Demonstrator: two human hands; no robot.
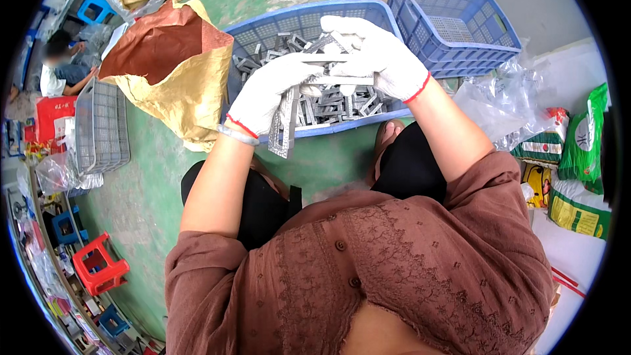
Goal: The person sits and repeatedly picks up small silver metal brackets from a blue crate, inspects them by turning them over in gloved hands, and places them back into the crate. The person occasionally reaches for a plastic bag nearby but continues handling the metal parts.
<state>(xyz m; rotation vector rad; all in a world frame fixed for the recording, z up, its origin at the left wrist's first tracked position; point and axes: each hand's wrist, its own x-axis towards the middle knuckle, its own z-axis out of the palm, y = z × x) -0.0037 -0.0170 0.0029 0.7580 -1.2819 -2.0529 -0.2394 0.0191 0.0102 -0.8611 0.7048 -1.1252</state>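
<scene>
Both my hands wear white knit gloves with red cuffs, and they meet over a blue plastic crate (309, 10) filled with loose grey metal frames (342, 108). My left hand (271, 89) is closed on a rectangular metal frame (335, 81) that spans the gap between the hands. Another long metal frame (282, 133) hangs down below my left palm, over the crate's near rim. My right hand (384, 59) grips the other end of the spanning frame, its fingers bent around it. The gloves hide parts of the held pieces.
Left of the crate stands an open yellow sack with brown lining (177, 85). A blue crate (453, 33) sits at the far right, near clear plastic (499, 108) and green bags (585, 138). Leftward are a grey crate (102, 125), a red stool (100, 263) and a seated person (62, 72).
</scene>
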